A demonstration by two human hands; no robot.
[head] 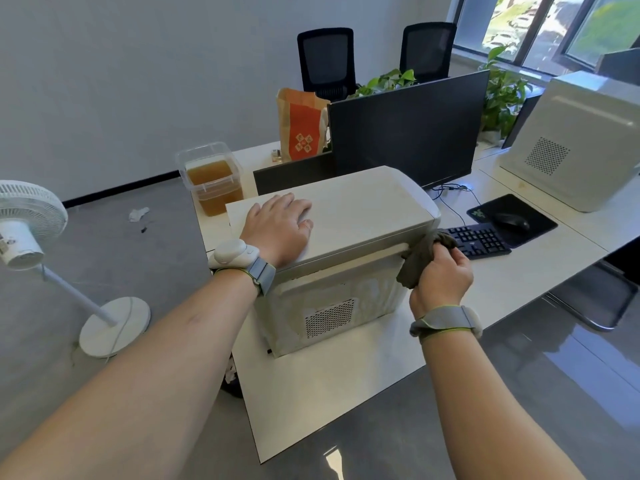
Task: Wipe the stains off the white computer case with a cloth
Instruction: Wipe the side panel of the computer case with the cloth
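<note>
Cloth | bunched in right hand | fingertips hidden

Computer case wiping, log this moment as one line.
left hand: flat on white computer case top | right hand: grips olive cloth at upper right corner | stains remain on near side panel
</note>
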